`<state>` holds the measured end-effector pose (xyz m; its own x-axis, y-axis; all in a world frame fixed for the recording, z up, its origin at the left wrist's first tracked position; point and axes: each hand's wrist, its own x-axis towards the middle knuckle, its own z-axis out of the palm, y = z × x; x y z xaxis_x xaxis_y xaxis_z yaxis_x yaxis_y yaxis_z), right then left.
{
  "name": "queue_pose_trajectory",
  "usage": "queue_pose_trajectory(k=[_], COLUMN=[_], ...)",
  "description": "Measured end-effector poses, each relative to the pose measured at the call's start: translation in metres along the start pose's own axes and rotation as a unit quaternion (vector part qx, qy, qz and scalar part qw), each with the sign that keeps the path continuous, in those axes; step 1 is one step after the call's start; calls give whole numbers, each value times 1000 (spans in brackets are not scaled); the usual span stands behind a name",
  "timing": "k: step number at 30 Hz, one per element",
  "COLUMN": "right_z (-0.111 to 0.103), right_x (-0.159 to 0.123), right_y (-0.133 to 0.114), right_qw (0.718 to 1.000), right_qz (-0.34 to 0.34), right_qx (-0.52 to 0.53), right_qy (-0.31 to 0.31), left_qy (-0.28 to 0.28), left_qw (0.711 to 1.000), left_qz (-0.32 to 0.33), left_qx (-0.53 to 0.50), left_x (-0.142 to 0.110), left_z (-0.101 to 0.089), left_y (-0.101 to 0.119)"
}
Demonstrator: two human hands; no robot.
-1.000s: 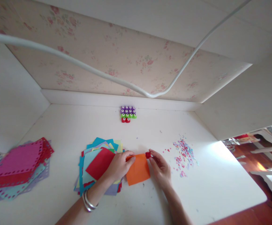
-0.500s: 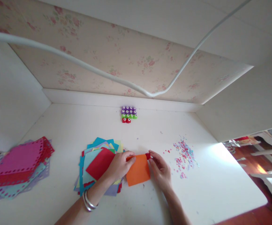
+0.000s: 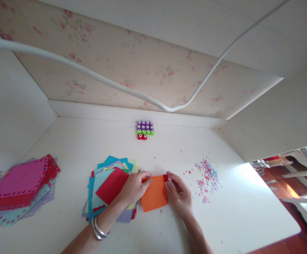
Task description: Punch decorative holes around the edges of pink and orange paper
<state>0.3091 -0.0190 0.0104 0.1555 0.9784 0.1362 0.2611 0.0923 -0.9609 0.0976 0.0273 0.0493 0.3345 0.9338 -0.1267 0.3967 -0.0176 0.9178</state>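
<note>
An orange paper square [image 3: 155,194] lies on the white table [image 3: 71,141] in front of me. My left hand [image 3: 134,187], bangles on its wrist, pinches the sheet's far left corner with closed fingers. My right hand [image 3: 178,192] is closed around a small red paper punch [image 3: 165,177] set on the sheet's far right corner. Just left of the sheet lies a loose pile of coloured paper squares [image 3: 108,187], a red one on top.
Several small purple, green and red punches [image 3: 144,129] stand in rows at the back of the table. Punched confetti [image 3: 206,176] is scattered to the right. A stack of perforated coloured sheets [image 3: 18,190] lies at the far left. A white cable [image 3: 116,84] hangs overhead.
Both hands and the orange sheet have shifted slightly toward me and left. The right hand has moved the red punch closer onto the sheet's corner.
</note>
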Motion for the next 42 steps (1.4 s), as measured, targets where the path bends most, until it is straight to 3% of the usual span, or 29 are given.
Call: queue_pose_trajectory(k=[21,42], right_z=[2,2], right_x=[3,2], right_y=[0,-5], right_qw=[996,994], right_qz=[-52,-47], right_qx=[-72,-96], right_qy=[-10,-20], left_qy=[-5,-25], left_qw=[1000,999], left_qz=[-17,-16], left_qx=[-6,-28], left_x=[1,1], left_z=[-6,-6], left_y=[5,-1])
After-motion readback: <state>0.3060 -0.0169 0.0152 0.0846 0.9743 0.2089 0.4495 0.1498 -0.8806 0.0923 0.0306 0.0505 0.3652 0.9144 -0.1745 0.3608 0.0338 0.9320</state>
